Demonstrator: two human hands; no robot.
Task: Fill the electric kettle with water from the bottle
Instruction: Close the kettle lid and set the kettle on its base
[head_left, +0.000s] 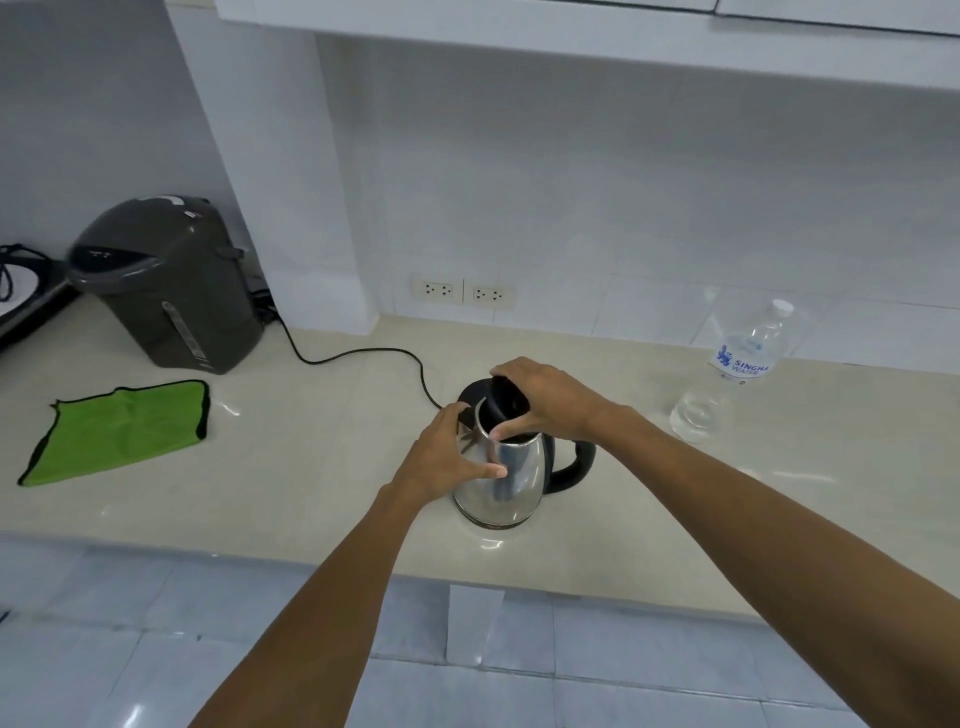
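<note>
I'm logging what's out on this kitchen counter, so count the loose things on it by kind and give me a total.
Kettles: 1, the steel electric kettle, left hand on its body, right hand at its lid
Hot water dispensers: 1, dark grey dispenser
Water bottles: 1, clear bottle
Cloths: 1, green cloth
Total: 4

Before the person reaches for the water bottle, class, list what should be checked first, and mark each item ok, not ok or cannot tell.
1. Kettle upright on the counter: ok.
2. Left hand steadying the kettle body: ok.
3. Lid fully open under the right hand: cannot tell.
4. Water bottle within reach on the right: ok.
5. Bottle cap removed: not ok.
6. Kettle empty inside: cannot tell.
</note>
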